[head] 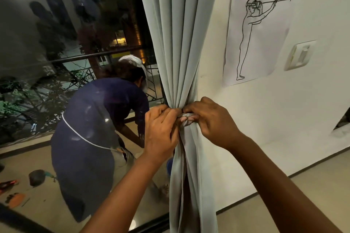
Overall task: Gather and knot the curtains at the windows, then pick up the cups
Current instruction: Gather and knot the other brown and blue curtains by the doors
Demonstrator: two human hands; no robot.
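Both the left hand (161, 128) and right hand (212, 119) pinch the gathered curtain (181, 53).

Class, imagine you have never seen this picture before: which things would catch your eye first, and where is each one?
First, the two hands at centre, left hand and right hand, both gripping the bunched grey curtain where it is gathered. Next, the line drawing of a standing figure on paper, stuck to the white wall at upper right. On the left, the dark window glass shows a person bending over.
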